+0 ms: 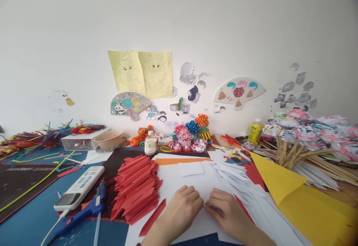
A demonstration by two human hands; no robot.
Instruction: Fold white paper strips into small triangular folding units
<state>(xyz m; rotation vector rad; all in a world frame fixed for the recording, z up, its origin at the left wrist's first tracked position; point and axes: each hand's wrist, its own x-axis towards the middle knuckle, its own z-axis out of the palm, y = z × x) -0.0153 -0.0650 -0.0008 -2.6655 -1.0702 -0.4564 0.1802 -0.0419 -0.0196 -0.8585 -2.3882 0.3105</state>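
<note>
Left hand (pixel 183 203) and right hand (pixel 226 205) nearly meet over white paper (pixel 167 186), which lies beneath both. Each grip is curled inward; whether anything is pinched there, I cannot tell. One small white piece (pixel 191 169) lies just beyond them. Left of the left hand, one red strip (pixel 152 218) sits apart, beside a red pile (pixel 137 182) overlapping too much to count. One glue gun (pixel 92 206) and one power strip (pixel 82 186) lie farther left on the tabletop (pixel 114 234). Several white strips (pixel 232 177) spread past the right hand. At the back are two bottles, one pale bottle (pixel 150 145) and one yellow bottle (pixel 254 134), plus one bowl (pixel 108 139).
</note>
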